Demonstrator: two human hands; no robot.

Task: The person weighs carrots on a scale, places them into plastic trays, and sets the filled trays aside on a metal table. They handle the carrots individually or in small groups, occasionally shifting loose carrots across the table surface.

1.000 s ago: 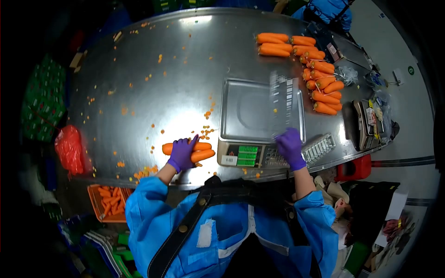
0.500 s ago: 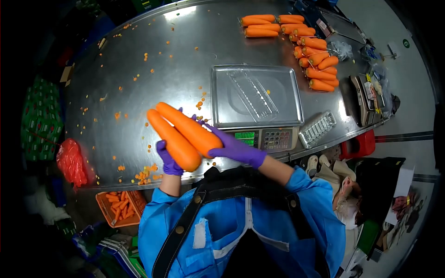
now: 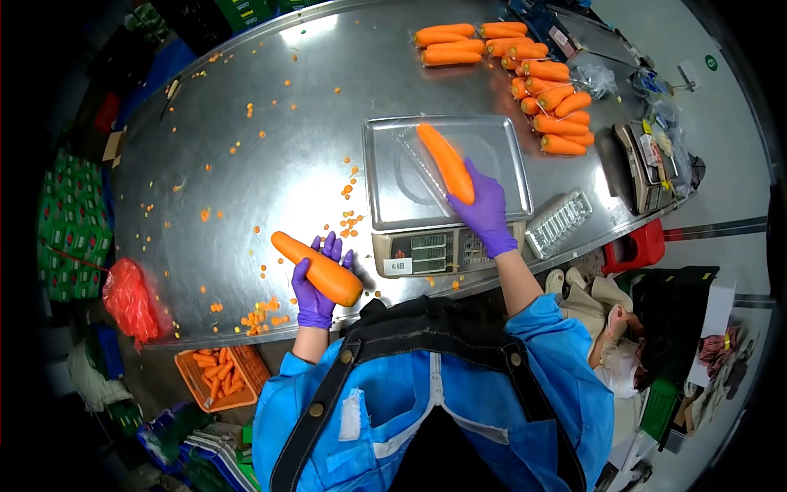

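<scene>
Gripped 1 thick carrot [image 3: 318, 268] in the left hand [image 3: 314, 287], lower left of centre, above the near edge of the steel worktop [image 3: 270, 123]. Wrapped the fingers [image 3: 331, 246] around its middle from beneath, tips peeking over its far side. Pointed its blunt end to the lower right and its narrow end to the upper left.

Held 1 slimmer carrot [image 3: 445, 161] in the right hand [image 3: 485, 209], right of centre, over the steel pan [image 3: 385, 148] of the scale [image 3: 426, 252]. Closed the fingers [image 3: 471, 176] around its near end only, leaving most of its length clear of them and reaching toward the upper left. Placed it in line with a clear plastic tray [image 3: 414, 160] on the pan; could not tell whether it touched the tray or hung just above.

Had 1 stack of clear trays [image 3: 559, 224] just right of the scale and rows of carrots [image 3: 541, 90] at the upper right. Had orange scraps [image 3: 352, 221] scattered across the worktop, thickest near the scale's left side. Had an orange crate [image 3: 220, 375] of offcuts at the lower left, near a red bag [image 3: 131, 299].
</scene>
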